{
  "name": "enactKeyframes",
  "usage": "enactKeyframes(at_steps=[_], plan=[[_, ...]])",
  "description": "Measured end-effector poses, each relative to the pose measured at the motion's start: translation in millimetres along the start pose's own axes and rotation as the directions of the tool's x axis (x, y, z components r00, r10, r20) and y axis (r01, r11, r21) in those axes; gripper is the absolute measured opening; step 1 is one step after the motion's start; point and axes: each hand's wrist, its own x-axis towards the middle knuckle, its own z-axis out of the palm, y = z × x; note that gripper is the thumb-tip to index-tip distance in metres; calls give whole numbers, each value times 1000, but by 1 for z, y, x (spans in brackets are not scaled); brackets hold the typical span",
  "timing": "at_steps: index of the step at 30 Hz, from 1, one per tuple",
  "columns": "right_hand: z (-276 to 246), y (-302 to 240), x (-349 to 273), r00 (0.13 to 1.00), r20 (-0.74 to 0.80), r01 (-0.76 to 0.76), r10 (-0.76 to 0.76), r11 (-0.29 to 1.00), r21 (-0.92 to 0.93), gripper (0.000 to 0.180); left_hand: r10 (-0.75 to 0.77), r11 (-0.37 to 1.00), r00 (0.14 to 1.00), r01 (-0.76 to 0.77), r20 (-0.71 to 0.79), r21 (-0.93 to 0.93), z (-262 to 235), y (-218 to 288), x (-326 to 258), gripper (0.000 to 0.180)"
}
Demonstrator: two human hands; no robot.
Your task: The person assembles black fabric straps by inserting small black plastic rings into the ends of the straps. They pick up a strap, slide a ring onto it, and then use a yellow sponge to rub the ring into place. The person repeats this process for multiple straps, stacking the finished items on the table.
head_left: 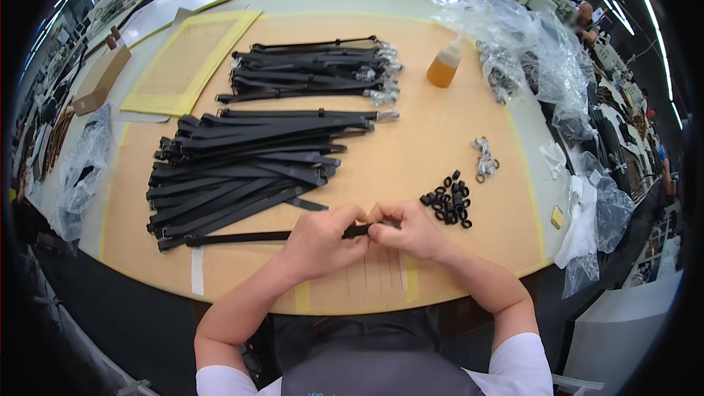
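Note:
A black strap (249,237) lies crosswise near the front of the table, its right end between my two hands. My left hand (323,240) is closed round the strap. With thumb and fingers my right hand (408,232) pinches its end, where something small and pale shows between the fingertips; I cannot make out what it is. Just beyond my hands is a large pile of black straps (242,169). Farther back sits a second bundle of straps (308,73), their right ends wrapped in clear plastic. Several small black loops (450,199) are heaped beyond my right hand.
A few metal rings (484,161) lie past the loops. A bottle of amber liquid (444,64) stands at the back right. Clear plastic bags (543,51) cover the right edge. At the left are a yellow-edged board (192,59) and a cardboard box (103,81). Another person (584,26) is far right.

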Motion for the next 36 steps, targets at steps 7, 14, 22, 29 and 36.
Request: enactKeyframes(at_steps=[7, 14, 22, 29, 36], plan=[[-13, -3, 2, 985, 151, -111, 86, 980, 164, 19, -63, 969, 995, 80, 77, -235, -7, -2, 1, 22], [-15, -4, 6, 959, 260, -179, 117, 956, 231, 28, -121, 954, 988, 143, 100, -263, -3, -10, -3, 21], [-17, -1, 7, 953, 267, -199, 143, 960, 196, 28, -99, 962, 991, 119, 92, -244, 0, -7, -2, 22], [-16, 2, 8, 957, 252, -192, 144, 965, 180, 26, -111, 965, 988, 134, 112, -227, -2, -5, -3, 23], [-14, 1, 8, 958, 245, -195, 148, 965, 177, 25, -84, 971, 990, 106, 111, -214, 0, -7, -4, 24]])
